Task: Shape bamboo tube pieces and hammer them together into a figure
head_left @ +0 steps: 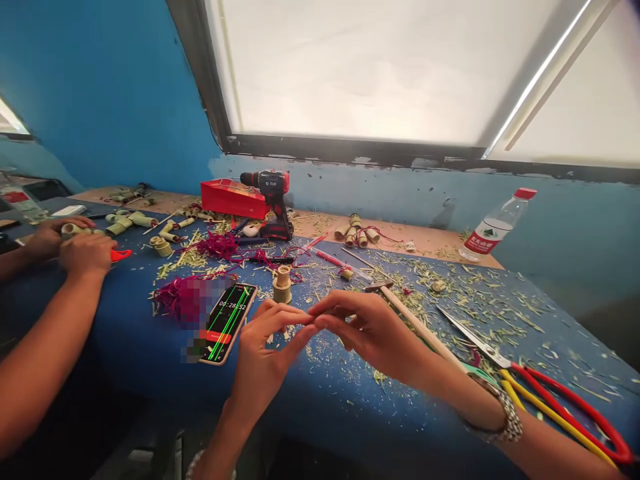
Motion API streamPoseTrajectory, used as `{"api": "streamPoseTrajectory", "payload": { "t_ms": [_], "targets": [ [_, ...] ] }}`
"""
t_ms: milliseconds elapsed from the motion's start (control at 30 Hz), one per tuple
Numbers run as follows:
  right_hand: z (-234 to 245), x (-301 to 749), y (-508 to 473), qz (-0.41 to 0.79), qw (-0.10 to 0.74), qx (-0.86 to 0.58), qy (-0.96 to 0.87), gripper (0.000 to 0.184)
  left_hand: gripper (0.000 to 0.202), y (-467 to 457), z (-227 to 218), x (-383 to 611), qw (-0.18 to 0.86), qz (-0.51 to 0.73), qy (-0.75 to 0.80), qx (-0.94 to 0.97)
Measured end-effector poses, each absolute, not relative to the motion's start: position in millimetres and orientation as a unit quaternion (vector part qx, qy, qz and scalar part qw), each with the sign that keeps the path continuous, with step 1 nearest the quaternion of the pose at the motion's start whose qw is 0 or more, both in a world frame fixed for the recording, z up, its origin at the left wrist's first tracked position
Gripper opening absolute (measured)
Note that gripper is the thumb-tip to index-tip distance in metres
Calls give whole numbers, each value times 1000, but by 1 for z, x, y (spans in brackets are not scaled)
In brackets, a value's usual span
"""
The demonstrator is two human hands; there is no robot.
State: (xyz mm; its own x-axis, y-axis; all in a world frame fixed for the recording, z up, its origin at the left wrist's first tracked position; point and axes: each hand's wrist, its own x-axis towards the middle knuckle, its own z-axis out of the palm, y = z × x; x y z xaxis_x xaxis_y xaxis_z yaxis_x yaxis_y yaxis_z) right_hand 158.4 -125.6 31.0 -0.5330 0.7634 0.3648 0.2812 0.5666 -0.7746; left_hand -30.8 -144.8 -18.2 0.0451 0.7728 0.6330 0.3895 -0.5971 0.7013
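My left hand [267, 343] and my right hand [370, 330] meet fingertip to fingertip above the front of the table. Thumb and forefinger of each are pinched together; whatever lies between them is hidden or too small to make out. Just behind my left hand stands a short bamboo piece [283, 288], with a narrower ring on a wider base. A phone [227, 327] showing a running timer lies left of that hand. Beyond my right forearm, a hammer [420, 327] with a wooden handle rests on the blue table cover [320, 407].
Large scissors [493, 353] lie at the right, near a water bottle [483, 233]. A cordless drill [273, 200] stands beside a red box [233, 199] at the back. Purple thread [183, 299], bamboo pieces [357, 232] and shavings are scattered about. Another person's hands [83, 247] work at left.
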Motion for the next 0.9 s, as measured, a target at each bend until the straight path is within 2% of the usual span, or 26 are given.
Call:
{"api": "streamPoseTrajectory", "payload": {
  "t_ms": [133, 200, 233, 333, 367, 633, 900],
  "targets": [
    [38, 158, -105, 309, 410, -341, -788, 17, 39, -112, -15, -42, 115, 570, 499, 643],
    [39, 160, -95, 307, 422, -346, -780, 18, 60, -95, -18, -42, 122, 536, 527, 648],
    [40, 161, -91, 312, 421, -346, -778, 18, 61, -88, -20, -40, 145, 507, 537, 659],
    [38, 162, -85, 337, 407, -353, -772, 19, 29, -85, -28, -32, 206, 450, 529, 689],
    [38, 162, -86, 341, 403, -355, -772, 19, 24, -88, -31, -30, 210, 450, 515, 699],
    [40, 161, -123, 317, 419, -341, -779, 14, 14, -130, -61, -19, 150, 546, 403, 719],
    [42, 154, -138, 235, 315, -371, -842, 15, 25, -133, -74, -11, 106, 559, 360, 739]
  ]
}}
